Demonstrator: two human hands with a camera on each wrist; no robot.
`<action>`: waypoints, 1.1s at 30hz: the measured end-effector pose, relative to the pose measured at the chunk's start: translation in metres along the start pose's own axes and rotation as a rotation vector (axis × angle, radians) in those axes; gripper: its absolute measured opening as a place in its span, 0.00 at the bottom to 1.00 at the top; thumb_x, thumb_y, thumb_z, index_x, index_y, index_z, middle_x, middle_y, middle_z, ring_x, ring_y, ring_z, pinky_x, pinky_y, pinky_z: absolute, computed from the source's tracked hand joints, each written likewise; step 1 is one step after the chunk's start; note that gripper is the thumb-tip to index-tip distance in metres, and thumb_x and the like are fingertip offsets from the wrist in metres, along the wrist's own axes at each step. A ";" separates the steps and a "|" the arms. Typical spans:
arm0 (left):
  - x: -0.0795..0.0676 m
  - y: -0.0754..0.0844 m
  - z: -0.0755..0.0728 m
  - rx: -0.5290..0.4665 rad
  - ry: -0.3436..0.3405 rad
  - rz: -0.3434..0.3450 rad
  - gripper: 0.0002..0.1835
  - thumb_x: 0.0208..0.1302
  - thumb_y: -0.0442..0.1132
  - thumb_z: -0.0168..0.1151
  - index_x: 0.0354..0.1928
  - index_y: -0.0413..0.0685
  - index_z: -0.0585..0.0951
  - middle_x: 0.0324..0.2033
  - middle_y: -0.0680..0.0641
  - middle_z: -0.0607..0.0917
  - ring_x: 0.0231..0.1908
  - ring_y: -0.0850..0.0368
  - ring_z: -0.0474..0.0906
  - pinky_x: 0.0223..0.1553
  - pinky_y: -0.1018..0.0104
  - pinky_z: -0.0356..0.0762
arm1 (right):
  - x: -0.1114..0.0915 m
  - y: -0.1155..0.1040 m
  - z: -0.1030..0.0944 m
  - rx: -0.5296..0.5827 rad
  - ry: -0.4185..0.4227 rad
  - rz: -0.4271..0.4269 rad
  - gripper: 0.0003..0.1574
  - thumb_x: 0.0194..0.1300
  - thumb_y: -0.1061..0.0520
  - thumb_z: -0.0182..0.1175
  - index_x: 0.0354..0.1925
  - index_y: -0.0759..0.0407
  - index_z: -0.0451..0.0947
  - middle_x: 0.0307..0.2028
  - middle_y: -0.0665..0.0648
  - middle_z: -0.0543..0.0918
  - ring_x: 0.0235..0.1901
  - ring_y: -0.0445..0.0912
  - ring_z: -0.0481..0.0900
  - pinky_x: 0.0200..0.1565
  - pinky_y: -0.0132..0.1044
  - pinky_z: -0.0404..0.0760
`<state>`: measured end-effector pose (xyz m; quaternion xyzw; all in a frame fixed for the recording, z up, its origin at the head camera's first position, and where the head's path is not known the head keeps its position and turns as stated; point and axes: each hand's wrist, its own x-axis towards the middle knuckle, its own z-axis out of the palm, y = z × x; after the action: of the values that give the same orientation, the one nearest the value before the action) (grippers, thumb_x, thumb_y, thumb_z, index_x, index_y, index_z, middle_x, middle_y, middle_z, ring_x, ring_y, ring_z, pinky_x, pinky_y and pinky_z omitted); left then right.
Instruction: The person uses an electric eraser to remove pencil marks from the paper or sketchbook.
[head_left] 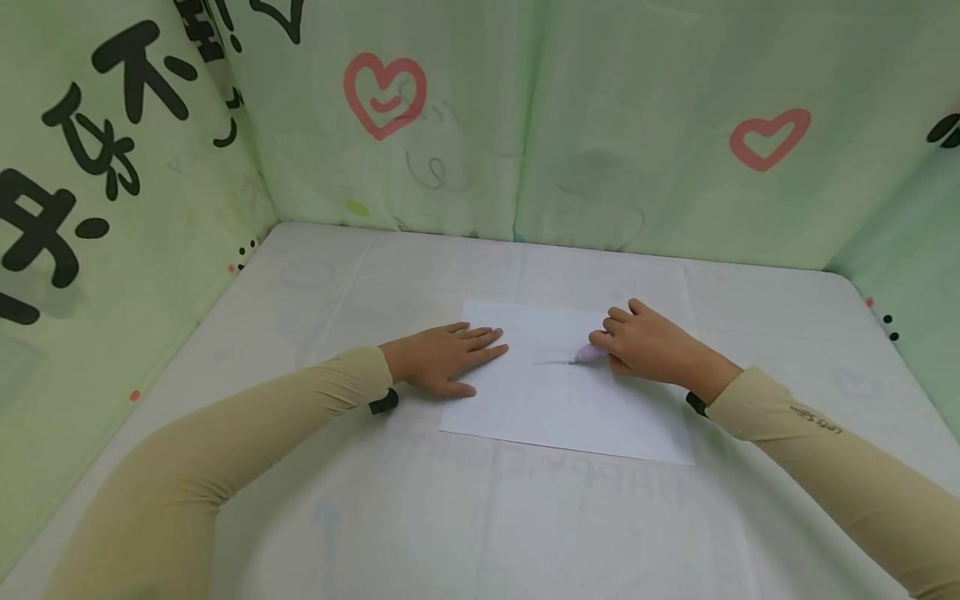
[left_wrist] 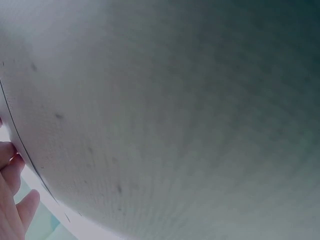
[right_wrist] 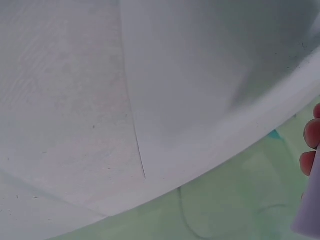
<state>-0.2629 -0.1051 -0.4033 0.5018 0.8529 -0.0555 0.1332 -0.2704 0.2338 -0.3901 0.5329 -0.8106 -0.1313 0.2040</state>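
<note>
A sheet of white paper (head_left: 555, 417) lies on the table in the head view. My left hand (head_left: 442, 358) rests flat on its left edge, fingers spread and pointing right. Over the right half of the sheet, my right hand (head_left: 654, 346) grips a thick, light purple pen (head_left: 591, 354) with its narrow tip down at the paper. A faint grey line (head_left: 551, 362) runs leftward from the tip. The right wrist view catches the pen's purple barrel (right_wrist: 310, 205) and some curled fingertips (right_wrist: 312, 134) at its right edge. Left fingers (left_wrist: 11, 175) show at the left wrist view's edge.
A white cover with faint printing spreads over the table (head_left: 405, 517). Green curtains (head_left: 480, 125) with red hearts and black characters hang behind it and on both sides. Each wrist wears a black band (head_left: 384, 402), partly hidden by a beige sleeve (head_left: 285, 417).
</note>
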 end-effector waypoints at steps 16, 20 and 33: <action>0.002 -0.001 0.003 0.034 -0.013 -0.010 0.40 0.69 0.61 0.41 0.75 0.52 0.43 0.75 0.46 0.44 0.74 0.53 0.43 0.74 0.54 0.43 | -0.001 -0.001 -0.004 0.026 -0.039 0.035 0.15 0.45 0.63 0.64 0.30 0.58 0.67 0.19 0.52 0.70 0.20 0.45 0.62 0.27 0.35 0.58; 0.002 -0.001 0.003 0.027 -0.012 -0.011 0.40 0.69 0.61 0.41 0.75 0.52 0.43 0.75 0.46 0.44 0.74 0.53 0.42 0.74 0.54 0.42 | 0.000 -0.002 -0.005 0.065 -0.060 0.042 0.14 0.46 0.64 0.63 0.30 0.57 0.67 0.18 0.51 0.68 0.19 0.44 0.62 0.26 0.33 0.57; 0.003 -0.001 0.004 0.028 -0.014 -0.011 0.40 0.69 0.61 0.41 0.75 0.52 0.43 0.75 0.46 0.44 0.74 0.53 0.42 0.74 0.54 0.42 | -0.001 -0.001 -0.004 0.044 -0.069 0.033 0.16 0.46 0.63 0.65 0.31 0.57 0.67 0.19 0.52 0.70 0.20 0.44 0.63 0.25 0.33 0.56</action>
<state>-0.2646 -0.1042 -0.4084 0.4985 0.8538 -0.0716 0.1321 -0.2670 0.2347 -0.3873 0.5188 -0.8286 -0.1283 0.1666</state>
